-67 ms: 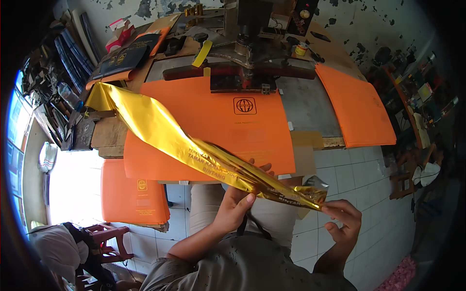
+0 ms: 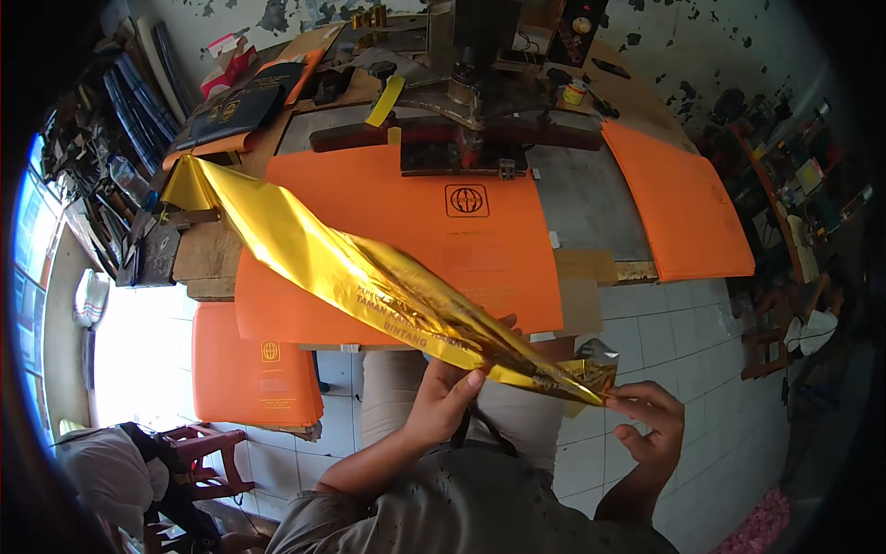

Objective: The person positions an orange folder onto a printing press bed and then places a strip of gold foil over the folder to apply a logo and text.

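A long strip of gold foil runs slantwise from the table's left side down to my lap. Its near part is creased and bunched, with used stamped lettering showing through. My left hand grips the strip from below, thumb on the near edge and fingers behind it. At the strip's narrow end my right hand holds the tip with its fingertips; the thumb is apart from them. Beneath the foil lies an orange sheet with a black round emblem, under the head of a dark stamping press.
Orange sheets are stacked at the right and on a lower support at the left. Dark folders lie at the back left. A red stool stands on the tiled floor, beside a person at the lower left.
The foil's middle stretch has spread a little wider and its creases have shifted. My right hand has moved very slightly left with the tip; my left hand stays in place.
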Tool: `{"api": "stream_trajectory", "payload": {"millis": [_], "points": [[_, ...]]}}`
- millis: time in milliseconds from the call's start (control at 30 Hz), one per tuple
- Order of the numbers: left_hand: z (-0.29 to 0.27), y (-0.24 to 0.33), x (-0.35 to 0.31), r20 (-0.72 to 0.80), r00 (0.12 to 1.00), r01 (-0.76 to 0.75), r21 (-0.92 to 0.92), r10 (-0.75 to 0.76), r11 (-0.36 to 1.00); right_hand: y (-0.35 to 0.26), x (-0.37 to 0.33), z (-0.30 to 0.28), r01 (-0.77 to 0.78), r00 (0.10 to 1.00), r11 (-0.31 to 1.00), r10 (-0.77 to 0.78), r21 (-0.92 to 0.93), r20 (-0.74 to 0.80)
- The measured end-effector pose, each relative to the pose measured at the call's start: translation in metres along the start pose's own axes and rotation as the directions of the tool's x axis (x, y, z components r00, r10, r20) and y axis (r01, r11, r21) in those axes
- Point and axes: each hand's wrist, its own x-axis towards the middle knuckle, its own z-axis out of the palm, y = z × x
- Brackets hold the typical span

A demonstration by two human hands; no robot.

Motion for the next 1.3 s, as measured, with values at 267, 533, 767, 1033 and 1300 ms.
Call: {"api": "stream_trajectory", "payload": {"millis": [267,533,767,1033,1300], "points": [[-0.001,0.001,-0.011,-0.087,0.996,0.042,0.084,-0.035,0.996,0.030,0.034,0.004,0.129,0.920,0.989,-0.146,0.071,0.364],[-0.012,-0.004,-0.025,-0.092,0.984,0.163,0.128,-0.152,0.978,0.018,0.087,0.080,-0.146,0.985,0.906,0.095,0.398,0.144],[0.004,0.028,-0.028,-0.001,0.999,-0.042,0.105,0.042,0.994,0.015,0.098,0.086,-0.385,0.749,0.819,0.008,0.425,0.663],[-0.013,0.015,-0.068,-0.274,0.961,0.120,0.333,-0.026,0.935,-0.002,0.081,0.044,-0.280,0.820,0.959,0.258,-0.036,0.511],[-0.006,0.009,-0.055,-0.282,0.940,0.220,0.076,-0.191,0.972,0.021,0.061,0.039,-0.384,0.910,0.913,0.348,0.136,0.226]]}}
